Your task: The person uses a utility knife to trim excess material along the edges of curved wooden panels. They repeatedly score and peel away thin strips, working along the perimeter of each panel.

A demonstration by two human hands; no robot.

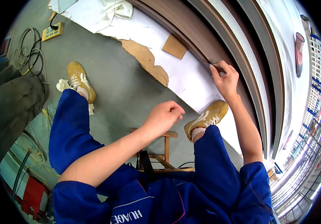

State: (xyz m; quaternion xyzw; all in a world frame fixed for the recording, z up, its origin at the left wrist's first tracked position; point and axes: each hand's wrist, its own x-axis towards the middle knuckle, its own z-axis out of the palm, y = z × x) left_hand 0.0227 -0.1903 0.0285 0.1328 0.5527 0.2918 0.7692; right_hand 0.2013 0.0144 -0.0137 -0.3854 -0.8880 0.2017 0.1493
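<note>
My right hand (226,80) is closed in a pinch around a small dark flat tool with a thin pale tip (218,69); its exact kind cannot be made out. The tip points left, at the lower edge of the nearest long brown panel (183,28). My left hand (165,116) hangs over the floor between my legs, fingers curled into a loose fist, with nothing visible in it. Below the brown panel lies a white sheet (194,84), with a small square of brown cardboard (174,46) on it.
More long panels (257,74) stand behind the first. A torn brown paper piece (142,56) edges the white sheet; a white cloth (117,10) lies farther off. A yellow power strip (52,32) and coiled cables (28,52) are at left. A wooden stool (166,149) is beneath me.
</note>
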